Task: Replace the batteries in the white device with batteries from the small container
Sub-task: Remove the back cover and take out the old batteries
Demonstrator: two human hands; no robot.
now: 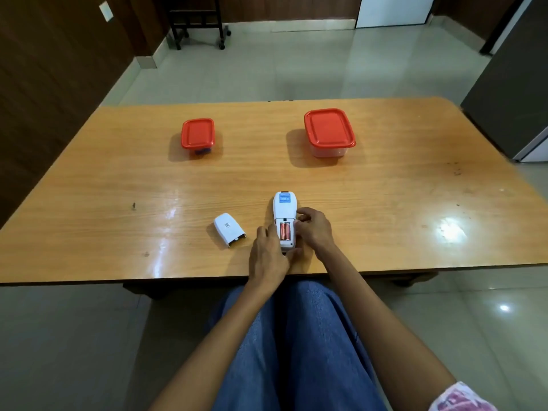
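The white device (284,207) lies face down near the table's front edge, its battery bay uncovered. Two orange batteries (285,231) sit side by side in the bay. My left hand (267,253) grips the device's near end from the left. My right hand (312,228) holds its right side, fingertips curled at the bay's edge. The white battery cover (229,229) lies on the table just left of my left hand. The small container (198,134) with a red lid stands at the back left, something dark blue showing through its clear wall.
A larger clear container (329,132) with a red lid stands at the back right. The wooden table (415,203) ends just in front of my knees. A dark cabinet (516,99) stands past the right corner, a wheeled stand (197,28) on the far floor.
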